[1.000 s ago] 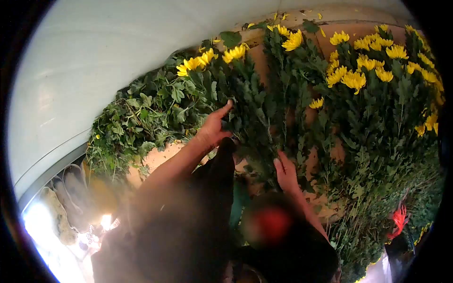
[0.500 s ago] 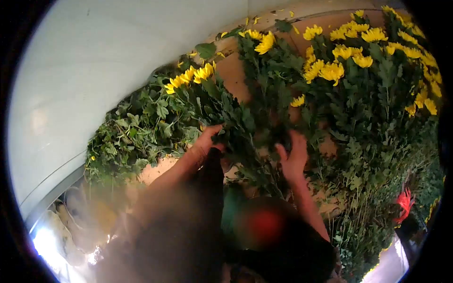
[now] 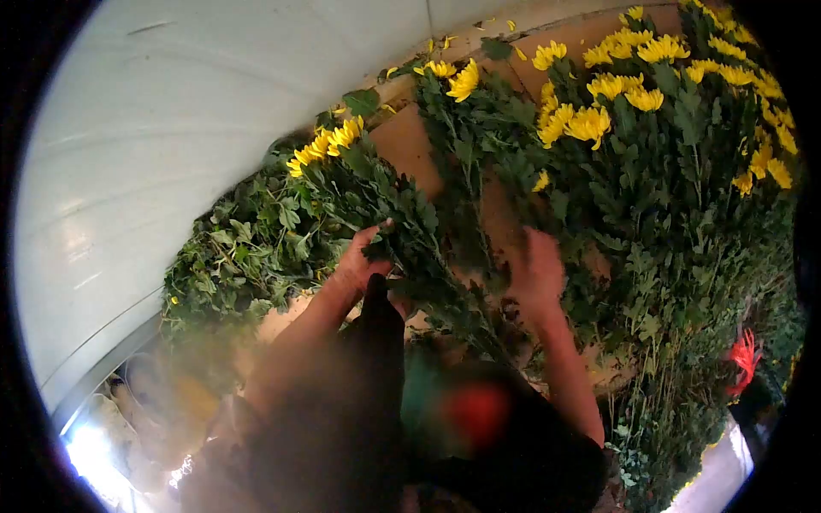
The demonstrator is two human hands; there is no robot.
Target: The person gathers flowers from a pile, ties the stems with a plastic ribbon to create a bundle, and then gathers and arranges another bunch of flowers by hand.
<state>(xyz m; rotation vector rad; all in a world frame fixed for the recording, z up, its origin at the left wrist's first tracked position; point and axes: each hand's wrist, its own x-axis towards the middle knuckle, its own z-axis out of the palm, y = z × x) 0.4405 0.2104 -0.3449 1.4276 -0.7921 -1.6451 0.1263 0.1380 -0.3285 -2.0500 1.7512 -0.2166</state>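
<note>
A bunch of yellow chrysanthemums (image 3: pixel 409 224) slants across the middle, its blooms to the upper left and its stems running down to the right. My left hand (image 3: pixel 363 255) is closed round the stems, partly covered by leaves. To the right of the bunch is my right hand (image 3: pixel 537 269), blurred, with its fingers stretched upward and nothing visible in them. It lies between the held bunch and a large pile of yellow chrysanthemums (image 3: pixel 650 188). Just beyond the held bunch lie a few more chrysanthemum stems (image 3: pixel 466 137).
A heap of loose green leaves (image 3: pixel 248 231) lies at the left, against a pale curved sheet (image 3: pixel 197 128). Brown board (image 3: pixel 402 150) shows between the flowers, with fallen petals along its far edge. A bright red tassel-like bundle (image 3: pixel 744 359) is at the lower right.
My right hand has moved slightly right, away from the held bunch. My left hand keeps its hold, and the bunch leans a little further left. The whole view has shifted slightly.
</note>
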